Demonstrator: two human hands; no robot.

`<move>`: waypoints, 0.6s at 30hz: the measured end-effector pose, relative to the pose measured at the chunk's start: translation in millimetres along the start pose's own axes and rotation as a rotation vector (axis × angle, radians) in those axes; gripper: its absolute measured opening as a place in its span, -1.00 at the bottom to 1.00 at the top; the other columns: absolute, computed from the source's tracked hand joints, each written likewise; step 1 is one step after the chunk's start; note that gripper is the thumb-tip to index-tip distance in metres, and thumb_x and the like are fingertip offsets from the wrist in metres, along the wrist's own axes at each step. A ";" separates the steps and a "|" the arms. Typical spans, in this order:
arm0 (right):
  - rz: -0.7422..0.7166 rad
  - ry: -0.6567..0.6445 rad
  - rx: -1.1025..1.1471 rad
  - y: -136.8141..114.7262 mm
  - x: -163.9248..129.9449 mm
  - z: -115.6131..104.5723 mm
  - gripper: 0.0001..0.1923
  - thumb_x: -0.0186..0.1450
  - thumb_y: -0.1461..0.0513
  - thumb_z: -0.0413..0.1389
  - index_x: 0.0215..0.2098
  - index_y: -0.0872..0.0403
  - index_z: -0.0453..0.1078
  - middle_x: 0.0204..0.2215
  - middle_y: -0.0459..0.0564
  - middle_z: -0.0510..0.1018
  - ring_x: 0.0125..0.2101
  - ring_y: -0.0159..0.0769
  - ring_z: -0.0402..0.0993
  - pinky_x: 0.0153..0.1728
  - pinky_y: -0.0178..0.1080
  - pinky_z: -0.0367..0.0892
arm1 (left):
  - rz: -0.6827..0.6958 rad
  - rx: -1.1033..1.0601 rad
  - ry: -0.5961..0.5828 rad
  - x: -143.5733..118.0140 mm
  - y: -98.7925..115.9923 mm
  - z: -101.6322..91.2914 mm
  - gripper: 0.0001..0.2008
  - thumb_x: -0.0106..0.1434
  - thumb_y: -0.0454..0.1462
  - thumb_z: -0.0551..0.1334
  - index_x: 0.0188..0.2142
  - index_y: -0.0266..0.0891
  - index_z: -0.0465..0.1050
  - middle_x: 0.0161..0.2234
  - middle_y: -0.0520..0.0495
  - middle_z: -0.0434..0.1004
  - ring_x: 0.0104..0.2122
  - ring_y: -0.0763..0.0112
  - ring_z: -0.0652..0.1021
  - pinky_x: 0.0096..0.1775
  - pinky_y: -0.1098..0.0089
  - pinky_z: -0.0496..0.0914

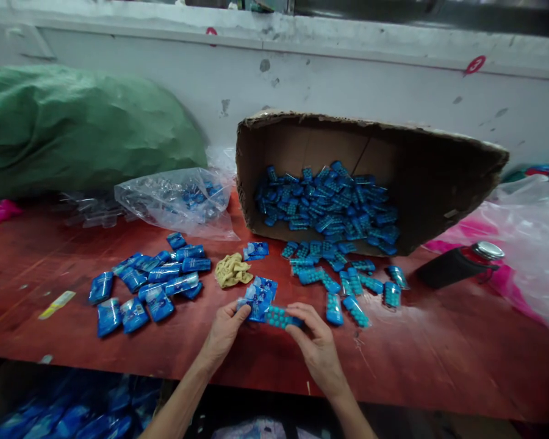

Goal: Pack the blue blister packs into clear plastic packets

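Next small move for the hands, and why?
Probably line the beaded pack up with the blue printed card: the right hand grips the pack, the left hand pinches the card's near left corner, and pack and card are already close together.

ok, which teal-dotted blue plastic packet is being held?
The teal-dotted blue plastic packet in the right hand, pinched between thumb and fingers; the others lie on the red table or in the brown cardboard box.
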State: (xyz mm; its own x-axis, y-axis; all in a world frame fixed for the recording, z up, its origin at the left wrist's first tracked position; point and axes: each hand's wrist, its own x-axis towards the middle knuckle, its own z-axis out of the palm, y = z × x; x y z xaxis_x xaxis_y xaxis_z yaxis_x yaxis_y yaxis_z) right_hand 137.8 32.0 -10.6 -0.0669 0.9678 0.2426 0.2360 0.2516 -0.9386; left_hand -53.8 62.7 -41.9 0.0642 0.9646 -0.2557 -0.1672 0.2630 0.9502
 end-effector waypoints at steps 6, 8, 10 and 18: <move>0.031 0.054 0.065 0.6 -3.2 6.6 -0.83 0.18 0.29 0.07 -0.24 0.01 0.39 -0.17 -0.01 0.40 -0.12 -0.27 0.33 -0.09 -0.25 0.24 | -0.098 -0.182 -0.021 -3.1 3.2 5.8 -0.71 -0.03 -0.09 0.25 -0.58 -0.32 0.39 -0.70 0.02 0.43 -0.67 0.50 0.40 -0.54 0.47 0.29; 0.037 0.066 0.074 0.1 -3.9 8.3 -0.83 0.18 0.28 0.07 -0.24 0.01 0.39 -0.18 -0.01 0.40 -0.12 -0.27 0.32 -0.09 -0.25 0.24 | -0.136 -0.240 -0.018 -4.7 5.3 7.8 -0.71 -0.06 -0.10 0.27 -0.57 -0.32 0.39 -0.70 0.01 0.43 -0.68 0.51 0.40 -0.55 0.48 0.29; 0.051 0.094 0.090 0.0 -4.9 10.7 -0.83 0.18 0.28 0.06 -0.24 0.02 0.39 -0.19 -0.01 0.40 -0.13 -0.25 0.32 -0.11 -0.24 0.25 | -0.147 -0.266 -0.011 -5.9 6.7 9.8 -0.71 -0.07 -0.10 0.28 -0.56 -0.32 0.39 -0.69 0.01 0.44 -0.68 0.52 0.40 -0.56 0.48 0.31; 0.083 0.076 0.115 2.1 -8.1 21.1 -0.82 0.17 0.28 0.08 -0.23 0.02 0.38 -0.24 -0.01 0.43 -0.20 -0.25 0.36 -0.15 -0.23 0.29 | -0.157 -0.260 0.026 -6.4 5.7 20.0 -0.75 -0.08 -0.18 0.32 -0.46 -0.34 0.42 -0.57 -0.02 0.53 -0.59 0.44 0.48 -0.52 0.44 0.37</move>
State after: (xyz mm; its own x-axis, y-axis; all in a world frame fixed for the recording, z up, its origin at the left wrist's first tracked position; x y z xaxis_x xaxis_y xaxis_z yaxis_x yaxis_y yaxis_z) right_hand 118.4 24.5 -19.7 0.0227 0.9839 0.1771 0.1250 0.1729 -0.9770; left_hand -35.5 57.7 -31.3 0.0849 0.9111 -0.4033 -0.4037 0.4016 0.8220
